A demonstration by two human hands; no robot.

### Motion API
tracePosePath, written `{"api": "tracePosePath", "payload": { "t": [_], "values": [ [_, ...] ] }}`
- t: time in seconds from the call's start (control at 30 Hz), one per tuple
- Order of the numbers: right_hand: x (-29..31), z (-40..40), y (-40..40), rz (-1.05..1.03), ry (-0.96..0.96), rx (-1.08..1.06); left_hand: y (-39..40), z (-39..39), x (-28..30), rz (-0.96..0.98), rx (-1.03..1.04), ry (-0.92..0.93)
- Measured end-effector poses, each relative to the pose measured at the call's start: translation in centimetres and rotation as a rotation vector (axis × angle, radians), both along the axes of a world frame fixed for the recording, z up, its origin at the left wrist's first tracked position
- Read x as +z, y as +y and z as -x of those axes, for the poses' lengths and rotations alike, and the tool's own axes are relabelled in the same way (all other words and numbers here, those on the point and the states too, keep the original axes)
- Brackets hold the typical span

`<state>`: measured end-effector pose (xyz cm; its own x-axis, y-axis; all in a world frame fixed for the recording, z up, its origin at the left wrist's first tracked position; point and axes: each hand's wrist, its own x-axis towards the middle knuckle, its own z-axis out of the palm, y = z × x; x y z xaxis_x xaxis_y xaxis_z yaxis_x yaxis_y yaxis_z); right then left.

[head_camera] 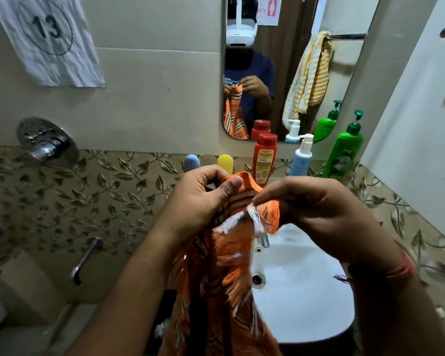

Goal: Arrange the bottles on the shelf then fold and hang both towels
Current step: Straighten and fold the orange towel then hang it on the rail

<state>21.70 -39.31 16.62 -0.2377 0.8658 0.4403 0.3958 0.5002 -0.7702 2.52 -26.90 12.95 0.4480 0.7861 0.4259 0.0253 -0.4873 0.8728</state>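
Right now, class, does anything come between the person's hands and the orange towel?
Nothing does. The left hand and the right hand both pinch the orange towel at its top edge, holding it above the sink.

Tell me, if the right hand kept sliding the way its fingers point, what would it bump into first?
Probably the left hand. The right hand points leftward, pinching the orange towel by its white fringe, and the left hand's thumb grips the same edge just beyond, though depth is unclear.

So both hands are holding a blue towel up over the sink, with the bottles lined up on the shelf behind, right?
Not quite: the towel is orange with dark stripes, not blue. The head view shows the left hand and right hand gripping it over the sink, with the bottles on the shelf behind.
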Motion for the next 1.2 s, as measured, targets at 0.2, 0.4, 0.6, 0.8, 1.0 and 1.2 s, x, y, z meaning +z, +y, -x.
{"api": "tracePosePath", "payload": {
  "t": [0.2,0.4,0.6,0.8,1.0,1.2],
  "values": [
    [-0.2,1.7,1.0,-0.382,-0.104,-0.031,-1.4,-0.5,1.2,-0.095,-0.032,-0.013],
    [-2.5,3.8,2.6,-0.038,0.446,0.06,-2.5,-0.8,2.3,-0.085,-0.103,-0.092],
    [-3.6,4.8,3.2,-0.013,0.438,-0.167,-2.5,-0.8,3.0,-0.076,-0.15,-0.061],
    [-3.0,5.2,2.9,0.159,0.437,-0.153,-2.4,-0.6,3.1,-0.099,-0.194,-0.066],
    [-2.3,4.3,2.6,0.277,0.225,-0.212,-2.7,-0.3,2.8,-0.095,-0.161,-0.065],
    [-2.5,4.0,2.1,0.18,0.136,-0.262,-2.6,0.7,2.8,0.012,-0.27,-0.002]
  ]
}}
